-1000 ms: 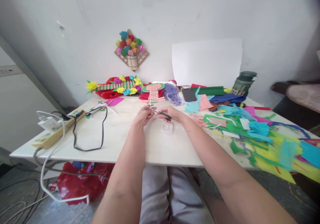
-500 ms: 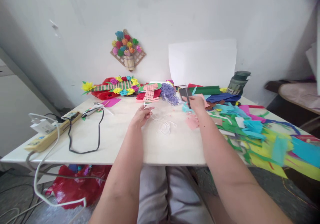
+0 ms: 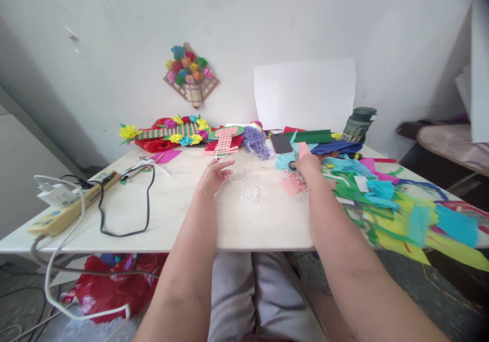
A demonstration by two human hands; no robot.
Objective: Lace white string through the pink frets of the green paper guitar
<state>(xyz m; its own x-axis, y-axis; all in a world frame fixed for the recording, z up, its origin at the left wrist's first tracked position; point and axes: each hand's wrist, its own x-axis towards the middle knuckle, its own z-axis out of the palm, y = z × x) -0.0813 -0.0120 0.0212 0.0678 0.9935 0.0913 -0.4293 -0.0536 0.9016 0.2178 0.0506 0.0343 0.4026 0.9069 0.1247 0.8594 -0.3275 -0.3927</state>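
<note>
My left hand (image 3: pixel 214 175) rests on the white table (image 3: pixel 183 215), its fingers drawn together on one end of a loose white string (image 3: pixel 248 193) that lies in a tangle just to its right. Further right, my right hand (image 3: pixel 308 165) is closed on black-handled scissors (image 3: pixel 292 166) and lies low at the edge of the paper scraps, beside a pink scrap (image 3: pixel 291 185). Behind my hands are a pink woven paper piece (image 3: pixel 225 139) and purple yarn (image 3: pixel 255 142).
Coloured paper scraps (image 3: pixel 382 194) cover the right of the table. A phone (image 3: pixel 281 143) and a dark bottle (image 3: pixel 357 123) stand at the back. At the left are a glue gun (image 3: pixel 137 169), its black cord and a power strip (image 3: pixel 69 207). A red bag (image 3: pixel 110 281) lies under the table.
My right hand has carried the scissors away from the string to the right and lowered them by the paper scraps. My left hand stayed by the string.
</note>
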